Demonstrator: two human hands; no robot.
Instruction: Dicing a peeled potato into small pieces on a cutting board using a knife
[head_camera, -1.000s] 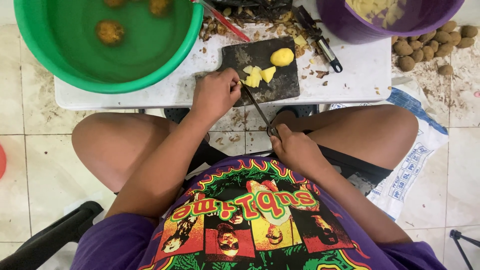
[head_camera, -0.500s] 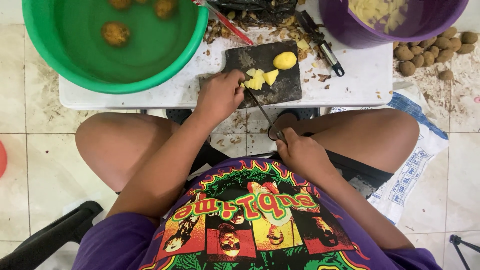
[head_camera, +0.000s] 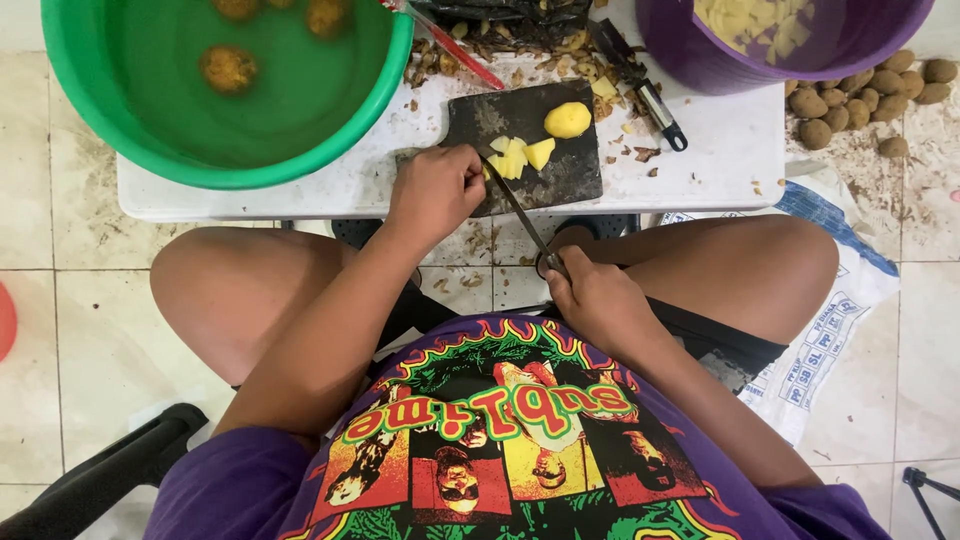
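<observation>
On board, left hand (head_camera: 432, 190) nearer cut potato (head_camera: 518, 157)

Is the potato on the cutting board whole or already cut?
Partly cut. Yellow pieces lie by the left hand on the board; one rounded chunk remains uncut.

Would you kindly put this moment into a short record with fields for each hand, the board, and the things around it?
Left hand: left hand rests on the near edge of the dark cutting board, beside the cut potato pieces.
Right hand: right hand grips the knife, its blade reaching up to the pieces.
On board: a peeled potato half beyond the pieces.
Left of board: green basin with potatoes in water.
Right of board: purple bucket of cut potato; a peeler.
Floor: unpeeled potatoes.
</observation>
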